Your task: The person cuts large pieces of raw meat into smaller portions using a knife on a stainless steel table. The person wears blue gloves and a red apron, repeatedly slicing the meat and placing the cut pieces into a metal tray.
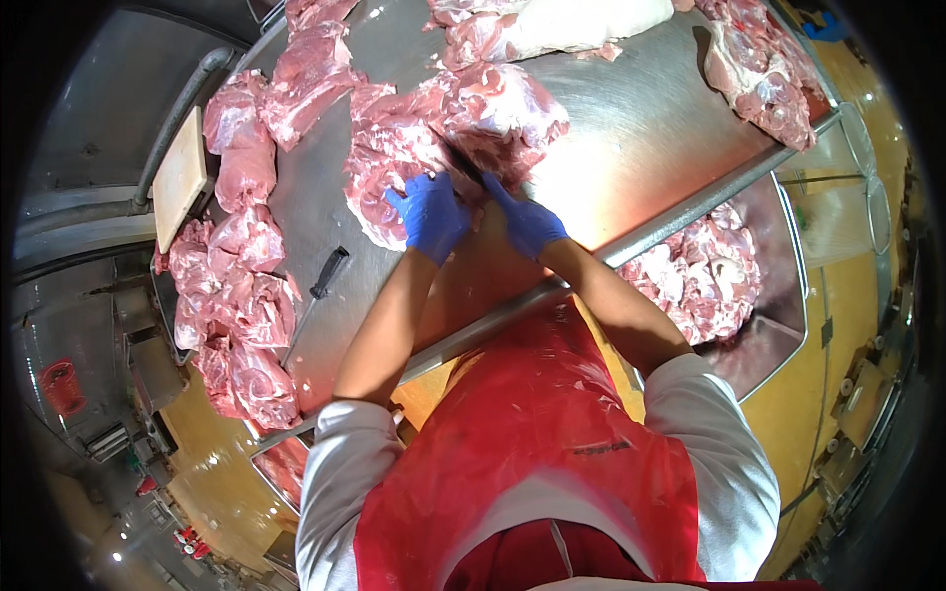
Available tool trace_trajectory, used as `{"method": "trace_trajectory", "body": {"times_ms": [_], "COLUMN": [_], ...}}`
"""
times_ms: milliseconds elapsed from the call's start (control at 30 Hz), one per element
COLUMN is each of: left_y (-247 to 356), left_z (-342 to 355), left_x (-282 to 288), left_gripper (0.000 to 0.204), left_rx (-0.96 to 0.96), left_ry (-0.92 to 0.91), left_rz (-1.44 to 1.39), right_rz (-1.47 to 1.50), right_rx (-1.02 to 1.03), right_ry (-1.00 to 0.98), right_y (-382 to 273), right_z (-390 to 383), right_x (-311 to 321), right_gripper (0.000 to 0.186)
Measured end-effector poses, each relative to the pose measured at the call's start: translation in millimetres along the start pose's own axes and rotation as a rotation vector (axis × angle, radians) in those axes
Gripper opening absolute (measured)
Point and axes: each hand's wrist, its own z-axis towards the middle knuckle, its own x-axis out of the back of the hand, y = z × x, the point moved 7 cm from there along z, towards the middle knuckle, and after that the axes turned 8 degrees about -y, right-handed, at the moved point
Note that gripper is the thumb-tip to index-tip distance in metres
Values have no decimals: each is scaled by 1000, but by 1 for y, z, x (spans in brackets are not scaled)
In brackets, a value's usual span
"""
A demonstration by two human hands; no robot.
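Note:
A large cut of raw pink meat (389, 158) lies on the steel table in front of me, opened into two lobes. My left hand (434, 219), in a blue glove, grips the near edge of its left lobe, fingers bent into the flesh. My right hand (527, 222), also blue-gloved, is closed round a knife (467, 165) with its index finger stretched along it. The knife's dark, narrow length points into the cleft between the lobes; its tip and most of its handle are hidden. A second knife (330, 272) with a black handle lies on the table left of my left forearm.
Several meat pieces (246, 236) line the table's left side, beside a white cutting board (180, 182). More meat lies at the far edge (562, 25) and far right (759, 79). A steel bin (778, 335) holding trimmings (705, 276) stands below the table's raised right rim (690, 207).

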Motion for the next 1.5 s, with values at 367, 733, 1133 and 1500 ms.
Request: {"method": "trace_trajectory", "body": {"times_ms": [367, 733, 1133, 1500], "left_y": [30, -20, -68, -94], "left_z": [-7, 58, 23, -7], "left_x": [-14, -42, 51, 56], "left_gripper": [63, 28, 17, 32], "left_rx": [-68, -96, -282, -379], "left_ry": [337, -13, -36, -11], "left_rz": [493, 540, -9, -218], "right_rz": [1, -35, 311, 181], "right_rx": [86, 49, 289, 246], "right_ry": [40, 12, 145, 205], "right_y": [2, -2, -3, -44], "right_z": [10, 10, -39, 17], "right_x": [4, 4, -22, -47], "right_gripper": [97, 94, 80, 76]}}
